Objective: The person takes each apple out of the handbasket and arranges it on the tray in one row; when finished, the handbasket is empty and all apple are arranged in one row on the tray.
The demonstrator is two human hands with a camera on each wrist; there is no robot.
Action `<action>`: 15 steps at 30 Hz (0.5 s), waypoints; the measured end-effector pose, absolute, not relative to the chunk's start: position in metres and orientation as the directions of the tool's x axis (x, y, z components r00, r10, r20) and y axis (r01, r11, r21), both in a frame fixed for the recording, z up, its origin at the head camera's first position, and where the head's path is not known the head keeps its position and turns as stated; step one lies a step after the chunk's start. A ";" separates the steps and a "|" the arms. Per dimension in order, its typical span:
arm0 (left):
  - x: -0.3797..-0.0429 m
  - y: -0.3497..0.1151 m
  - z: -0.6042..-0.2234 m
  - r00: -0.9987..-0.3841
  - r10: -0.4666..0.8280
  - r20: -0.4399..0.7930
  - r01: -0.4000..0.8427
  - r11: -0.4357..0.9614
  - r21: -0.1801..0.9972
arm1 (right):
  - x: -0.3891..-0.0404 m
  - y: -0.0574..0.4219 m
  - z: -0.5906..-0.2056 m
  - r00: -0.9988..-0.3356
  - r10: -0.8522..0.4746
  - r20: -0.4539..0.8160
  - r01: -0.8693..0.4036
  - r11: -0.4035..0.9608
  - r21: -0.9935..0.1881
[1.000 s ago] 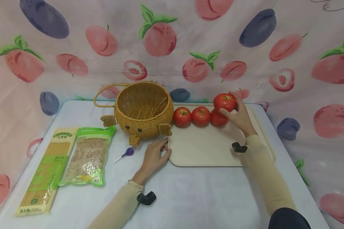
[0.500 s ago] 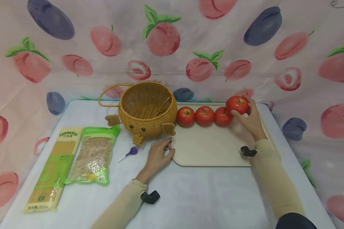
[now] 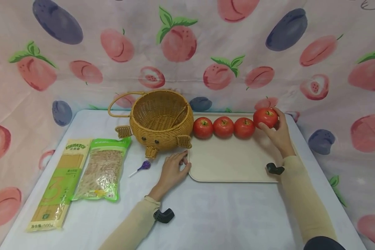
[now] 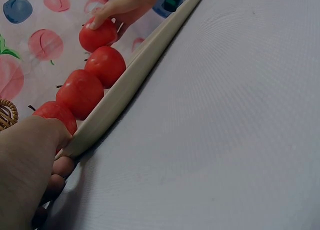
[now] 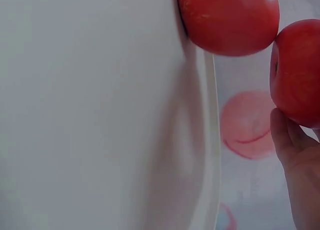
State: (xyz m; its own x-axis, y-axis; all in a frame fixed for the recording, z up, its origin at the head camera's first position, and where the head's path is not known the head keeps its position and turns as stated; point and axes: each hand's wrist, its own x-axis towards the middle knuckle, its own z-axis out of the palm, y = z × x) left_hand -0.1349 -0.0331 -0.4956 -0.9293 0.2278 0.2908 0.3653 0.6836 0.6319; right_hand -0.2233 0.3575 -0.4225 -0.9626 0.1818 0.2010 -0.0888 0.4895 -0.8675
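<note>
My right hand grips a red apple between thumb and fingers, over the back right part of a cream tray. Three more red apples stand in a row along the tray's back edge, the rightmost apple just left of the held one. In the right wrist view the held apple hangs beside that neighbour. At the tray's left side, my left hand holds the rim, thumb on top and fingers curled below, as the left wrist view shows. The nearest apple sits just past that thumb.
A wicker basket with an animal face and a loop handle stands left of the tray. In front of it lies a purple lollipop. Further left are a spaghetti pack and a green-edged bag. A fruit-print cloth hangs behind.
My right hand has carried its apple to the right and lowered it, from above the third apple to that apple's right side. The left hand has stayed at the tray's edge.
</note>
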 end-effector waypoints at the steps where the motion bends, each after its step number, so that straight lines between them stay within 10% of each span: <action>1: -0.135 -0.033 -0.495 -0.929 0.228 0.293 0.367 0.683 0.631 | -0.221 0.357 -0.421 -0.961 0.184 0.206 -0.092 0.491 -0.866; 15: -0.136 -0.034 -0.498 -0.921 0.227 0.316 0.382 0.680 0.626 | -0.212 0.363 -0.426 -0.970 0.198 0.138 -0.020 0.500 -0.866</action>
State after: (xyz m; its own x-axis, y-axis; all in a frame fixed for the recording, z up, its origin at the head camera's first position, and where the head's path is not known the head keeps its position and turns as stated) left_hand -0.1363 -0.0335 -0.4983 -0.9214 0.2268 0.3156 0.3818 0.6799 0.6261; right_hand -0.2116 0.3627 -0.4260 -0.9704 0.1984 0.1376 -0.0204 0.5004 -0.8656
